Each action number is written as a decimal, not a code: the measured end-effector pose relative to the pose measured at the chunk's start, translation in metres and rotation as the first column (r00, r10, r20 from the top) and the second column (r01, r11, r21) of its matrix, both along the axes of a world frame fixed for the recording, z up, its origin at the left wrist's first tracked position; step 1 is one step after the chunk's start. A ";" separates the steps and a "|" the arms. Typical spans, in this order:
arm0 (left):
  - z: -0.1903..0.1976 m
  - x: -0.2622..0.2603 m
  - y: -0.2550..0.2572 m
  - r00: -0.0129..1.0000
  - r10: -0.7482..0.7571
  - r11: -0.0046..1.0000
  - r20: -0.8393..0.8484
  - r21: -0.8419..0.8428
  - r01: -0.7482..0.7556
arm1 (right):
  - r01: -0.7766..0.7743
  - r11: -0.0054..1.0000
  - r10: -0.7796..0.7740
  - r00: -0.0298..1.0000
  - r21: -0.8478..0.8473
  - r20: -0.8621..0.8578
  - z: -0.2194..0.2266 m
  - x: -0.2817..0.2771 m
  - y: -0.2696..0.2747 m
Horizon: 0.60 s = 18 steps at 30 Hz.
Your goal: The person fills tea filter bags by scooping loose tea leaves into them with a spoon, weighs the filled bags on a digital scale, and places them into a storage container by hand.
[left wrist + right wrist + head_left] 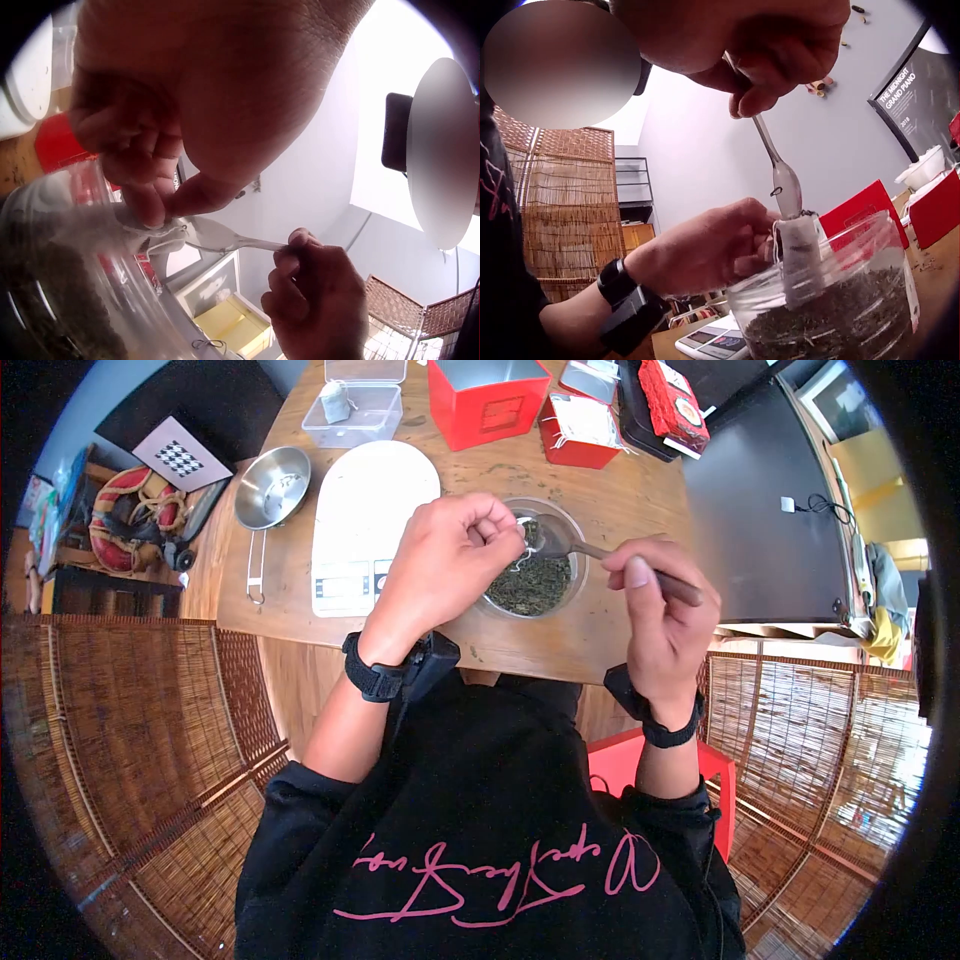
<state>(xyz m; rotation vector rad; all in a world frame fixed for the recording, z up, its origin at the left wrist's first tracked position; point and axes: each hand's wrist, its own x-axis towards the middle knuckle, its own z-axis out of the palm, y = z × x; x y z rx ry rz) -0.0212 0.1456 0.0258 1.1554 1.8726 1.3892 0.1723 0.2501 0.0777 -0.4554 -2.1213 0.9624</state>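
Observation:
A spoon (640, 566) is held by its handle in my right hand (665, 600), its bowl tipped down at the mouth of a small white tea bag (799, 259). Pinched at its top edge between thumb and fingertips of my left hand (450, 555), the bag hangs upright with a string trailing from it. In the right wrist view, a few dark leaf bits cling to the spoon bowl and the bag's rim. Right below is a clear round jar (742, 306) of dried tea leaves (530, 590); the bag's lower part overlaps the jar's mouth.
A white kitchen scale (365, 510) and a steel pan (272, 485) lie to the left. Along the back stand a clear plastic box (375, 426), a large red box (485, 415), a smaller red box (578, 450) with white pouches, and a red packet (672, 410).

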 end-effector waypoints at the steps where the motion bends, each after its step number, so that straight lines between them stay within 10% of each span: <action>1: -0.002 0.000 0.000 1.000 -0.007 1.000 0.006 0.016 0.007 | -0.004 1.000 0.003 0.998 -0.013 -0.056 -0.001 -0.001 0.001; 15: -0.004 0.002 0.001 1.000 0.019 0.998 -0.005 0.063 -0.019 | -0.094 0.990 0.087 0.994 0.102 0.065 0.000 -0.011 0.003; 18: -0.007 0.000 -0.001 0.999 0.020 0.997 0.038 0.068 -0.022 | -0.027 0.995 0.019 0.996 -0.093 -0.092 0.001 -0.011 0.002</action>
